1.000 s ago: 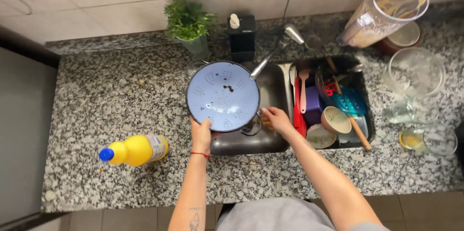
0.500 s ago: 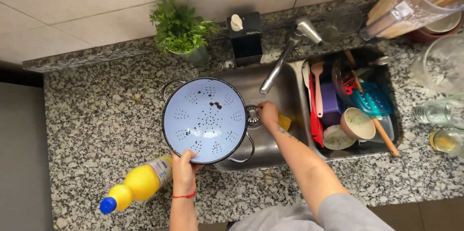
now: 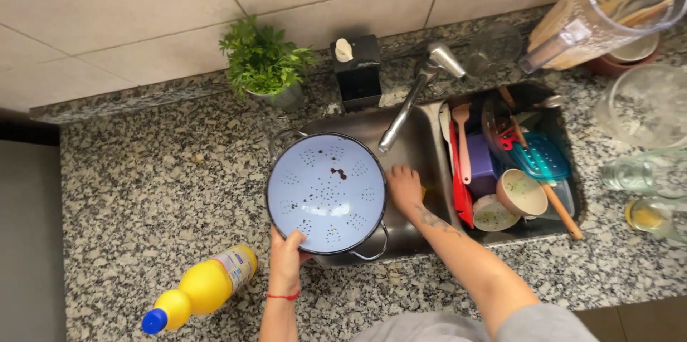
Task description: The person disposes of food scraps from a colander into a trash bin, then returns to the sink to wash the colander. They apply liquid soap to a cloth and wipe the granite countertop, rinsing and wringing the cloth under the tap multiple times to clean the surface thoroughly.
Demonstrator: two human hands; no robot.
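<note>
Left hand (image 3: 286, 262) grips the colander's (image 3: 325, 192) near rim.

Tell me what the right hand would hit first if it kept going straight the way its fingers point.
The right hand points toward the back of the sink. The first thing in that line looks like the faucet spout, though the spout may sit higher than the hand.

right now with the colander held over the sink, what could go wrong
1. The left hand grips the blue colander only by its near rim, tilted over the sink; it might slip and bang into the faucet close beside it.
2. The right hand is down in the basin next to a packed rack of utensils and bowls; a bump could topple them.
3. The yellow bottle lies on its side near the counter edge and may roll off.
</note>
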